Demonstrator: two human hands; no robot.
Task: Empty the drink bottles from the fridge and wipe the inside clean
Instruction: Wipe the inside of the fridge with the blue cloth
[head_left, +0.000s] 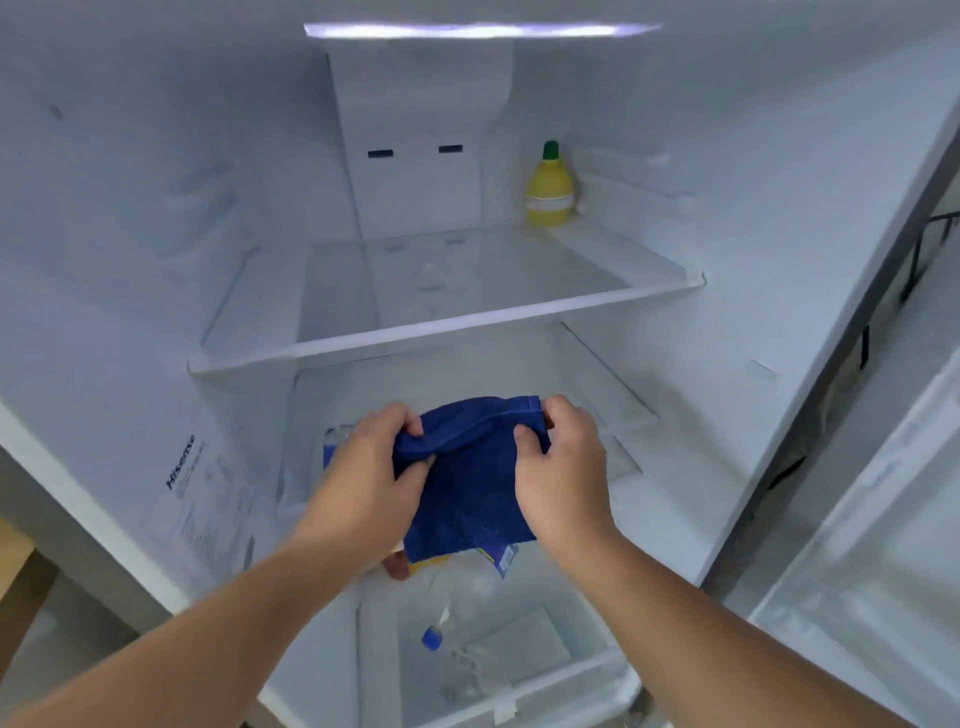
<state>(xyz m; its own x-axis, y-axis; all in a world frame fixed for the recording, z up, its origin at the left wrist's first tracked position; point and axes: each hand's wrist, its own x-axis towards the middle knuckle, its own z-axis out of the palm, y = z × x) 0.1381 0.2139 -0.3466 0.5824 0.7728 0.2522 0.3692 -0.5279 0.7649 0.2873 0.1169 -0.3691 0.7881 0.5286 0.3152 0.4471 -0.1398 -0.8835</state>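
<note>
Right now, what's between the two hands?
In the head view, a blue cloth stretches between the left hand and the right hand; both pinch its top edge, in front of the fridge's lower compartment.

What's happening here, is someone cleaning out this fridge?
Yes. A person holds a blue cloth with both hands, the left hand and right hand gripping its top edge, in front of the open fridge. The glass shelf is bare except for a yellow lemon-juice bottle at the back right. A clear bottle with a blue cap still lies lower down.
</note>
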